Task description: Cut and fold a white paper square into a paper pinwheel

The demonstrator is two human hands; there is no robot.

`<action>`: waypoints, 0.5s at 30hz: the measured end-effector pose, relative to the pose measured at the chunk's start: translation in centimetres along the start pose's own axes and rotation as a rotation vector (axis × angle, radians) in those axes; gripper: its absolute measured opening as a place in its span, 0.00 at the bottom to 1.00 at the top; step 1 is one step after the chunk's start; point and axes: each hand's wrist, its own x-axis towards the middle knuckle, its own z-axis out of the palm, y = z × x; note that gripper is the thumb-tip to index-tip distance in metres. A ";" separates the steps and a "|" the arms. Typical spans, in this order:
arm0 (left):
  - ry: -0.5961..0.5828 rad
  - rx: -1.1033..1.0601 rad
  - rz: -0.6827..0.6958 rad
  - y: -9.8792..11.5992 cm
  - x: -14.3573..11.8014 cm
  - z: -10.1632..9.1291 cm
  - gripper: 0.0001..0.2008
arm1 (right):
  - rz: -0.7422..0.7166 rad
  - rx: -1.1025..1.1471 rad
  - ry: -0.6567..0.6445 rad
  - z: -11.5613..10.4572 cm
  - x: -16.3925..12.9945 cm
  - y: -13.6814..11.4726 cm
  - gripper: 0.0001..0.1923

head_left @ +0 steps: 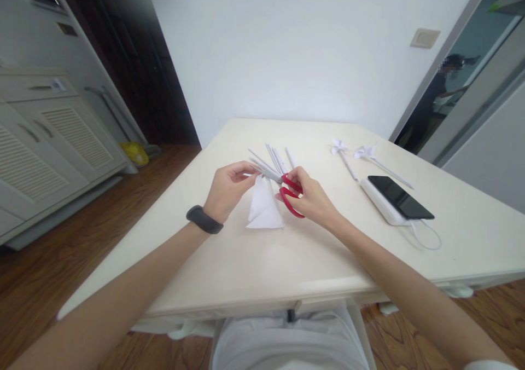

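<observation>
From the head camera, we look down at a cream table (254,260) pushed against a white wall, with our two bare forearms reaching in from the bottom corners. Our left hand (228,190), with a dark band (204,219) on its wrist, pinches the top of a folded white paper (264,206) between thumb and fingertips, holding it up so that its wide lower edge rests on the table near the middle. Our right hand (312,197) grasps red-handled scissors (289,194), fingers curled through the loops; the blades point left toward the top of the paper, right where the left fingertips hold it, and we cannot tell whether the blades are parted or closed. Just behind the hands lies a loose bundle of thin white sticks (275,161), fanned out on the table. Farther right we see two small white paper pinwheels (353,152) on sticks, lying flat. Near them a black phone (400,197) rests on top of a white power bank (381,204), with a white cable (429,240) looping off its near end. To the left stands a pale cabinet (49,140) on a wooden floor.
</observation>
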 end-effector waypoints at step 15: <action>-0.003 -0.013 -0.008 -0.4 -0.1 0.0 0.06 | -0.072 -0.074 0.026 0.0 0.0 -0.2 0.13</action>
